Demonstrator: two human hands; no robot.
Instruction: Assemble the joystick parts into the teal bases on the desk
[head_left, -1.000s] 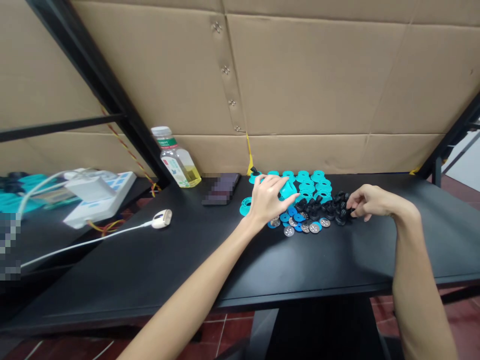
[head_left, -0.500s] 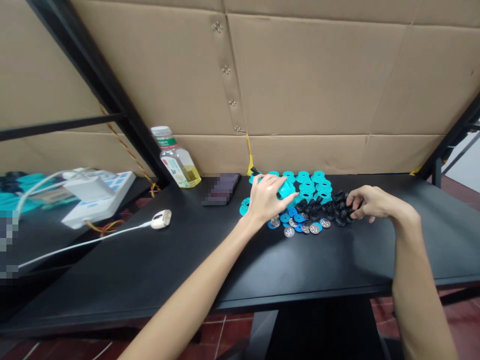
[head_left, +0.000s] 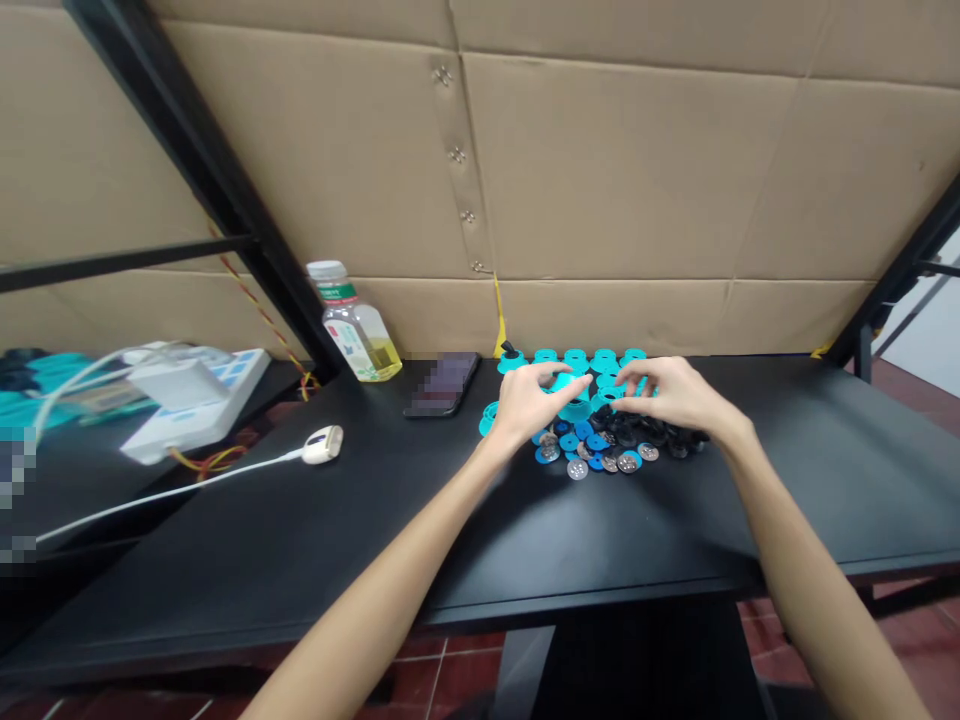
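I observe the right hand (head_left: 675, 392) half-open, fingers curved, just beside the teal plastic spool (head_left: 571, 383) between the hands. I cannot tell whether the left hand (head_left: 529, 402), its fingers curved at the spool, is gripping it. Blue discs (head_left: 570, 442), metal discs (head_left: 577, 469) and black knobs (head_left: 660, 437) lie below both hands.

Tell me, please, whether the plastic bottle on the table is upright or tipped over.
Upright: the plastic bottle stands on its base on the black table, with its cap uppermost.
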